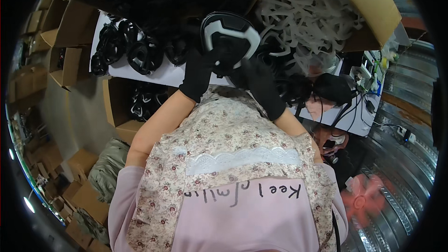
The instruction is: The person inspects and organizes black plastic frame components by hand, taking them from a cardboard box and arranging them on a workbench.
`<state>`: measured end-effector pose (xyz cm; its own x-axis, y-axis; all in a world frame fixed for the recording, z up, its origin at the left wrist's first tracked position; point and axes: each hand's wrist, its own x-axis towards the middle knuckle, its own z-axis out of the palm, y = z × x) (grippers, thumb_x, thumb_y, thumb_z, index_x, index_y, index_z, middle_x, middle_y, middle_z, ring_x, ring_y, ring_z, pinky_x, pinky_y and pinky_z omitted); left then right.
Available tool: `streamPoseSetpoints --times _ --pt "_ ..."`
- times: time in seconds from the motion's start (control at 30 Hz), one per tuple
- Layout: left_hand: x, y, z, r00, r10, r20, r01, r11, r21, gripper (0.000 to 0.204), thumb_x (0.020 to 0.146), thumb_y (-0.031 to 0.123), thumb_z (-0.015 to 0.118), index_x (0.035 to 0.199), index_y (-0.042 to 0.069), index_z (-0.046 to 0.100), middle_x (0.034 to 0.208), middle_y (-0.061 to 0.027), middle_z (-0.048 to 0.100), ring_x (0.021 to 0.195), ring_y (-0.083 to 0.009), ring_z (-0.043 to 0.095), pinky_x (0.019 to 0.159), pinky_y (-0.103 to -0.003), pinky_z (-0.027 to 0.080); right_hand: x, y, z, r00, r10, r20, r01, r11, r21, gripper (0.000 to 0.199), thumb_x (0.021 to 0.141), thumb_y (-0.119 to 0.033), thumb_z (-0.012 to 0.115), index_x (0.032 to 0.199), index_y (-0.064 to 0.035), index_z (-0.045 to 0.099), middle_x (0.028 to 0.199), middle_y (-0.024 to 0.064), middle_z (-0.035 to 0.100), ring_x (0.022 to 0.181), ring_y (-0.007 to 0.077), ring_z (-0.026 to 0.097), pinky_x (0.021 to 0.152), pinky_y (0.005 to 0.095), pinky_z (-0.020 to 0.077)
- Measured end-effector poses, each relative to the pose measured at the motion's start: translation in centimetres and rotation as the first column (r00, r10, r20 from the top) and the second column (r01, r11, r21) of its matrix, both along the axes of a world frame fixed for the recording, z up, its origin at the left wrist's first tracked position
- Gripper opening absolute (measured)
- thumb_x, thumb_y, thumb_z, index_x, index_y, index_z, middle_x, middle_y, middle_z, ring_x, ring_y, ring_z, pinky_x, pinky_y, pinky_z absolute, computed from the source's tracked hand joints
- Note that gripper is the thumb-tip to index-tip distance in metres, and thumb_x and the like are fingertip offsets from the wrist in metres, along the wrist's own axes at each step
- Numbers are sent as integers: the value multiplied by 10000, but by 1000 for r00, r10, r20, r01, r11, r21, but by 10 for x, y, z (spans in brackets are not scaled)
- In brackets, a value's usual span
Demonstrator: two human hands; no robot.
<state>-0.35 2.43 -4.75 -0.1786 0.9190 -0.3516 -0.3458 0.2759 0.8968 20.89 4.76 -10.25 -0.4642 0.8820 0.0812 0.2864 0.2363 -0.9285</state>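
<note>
Both of my hands wear black gloves and meet at the table's near edge. My left hand [199, 71] is closed on the lower left of a rounded black plastic shell [226, 49], its thumb on the front. A whitish angular trim strip [254, 41] curves around the shell's face. At the shell's lower right, my right hand [262, 83] is closed against the edge; its fingers are dark and partly blurred. The shell is tilted up toward me.
Several similar black shells [138, 56] lie on the white table [172, 75] to the left. A carton [380, 4] at the back right holds pale curved strips [305, 11]. Cables [347, 107] and a black pouch-like item [333, 87] sit right. A red fan [364, 198] stands lower right.
</note>
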Motion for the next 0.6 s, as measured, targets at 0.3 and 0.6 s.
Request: streamPoseSetpoints --times 0.3,0.6 --pt "11 -29 45 972 -37 231 43 999 -22 527 848 121 684 1326 27 480 1211 -110 597 1092 -190 596 919 -309 513 6 20 85 912 -208 -354 37 900 -434 439 949 -178 572 1345 -18 471 1251 119 568 1095 218 585 890 337 496" --pt "-20 -17 51 714 -90 -694 376 886 272 567 841 215 686 1356 65 503 1414 -134 446 1328 -290 416 1101 -421 333 -3 9 84 876 -191 -443 -166 743 -649 392 957 -130 597 1325 -21 517 1184 63 619 1053 127 588 880 268 505"
